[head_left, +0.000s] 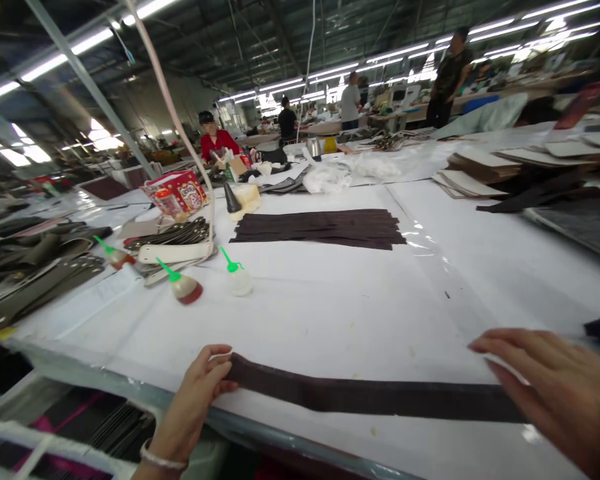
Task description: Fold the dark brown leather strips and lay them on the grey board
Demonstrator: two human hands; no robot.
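Observation:
A long dark brown strip (360, 397), leather-like, lies along the near edge of the white-covered table (340, 313). My left hand (205, 380) pinches its left end between thumb and fingers, lifting that end slightly. Over the strip's right end is my right hand (555, 380), fingers stretched out and thumb apart from them; whether it touches the strip I cannot tell. Farther back, several similar dark strips (315, 227) are laid side by side in a flat bundle.
Squeeze bottles with green nozzles, one clear (240, 280) and one with reddish liquid (186, 288), stand at the left. Behind them are stacked straps (175, 233) and a red box (180, 190). Pale panels (485, 167) pile up at right. A person in red (219, 143) is across the table.

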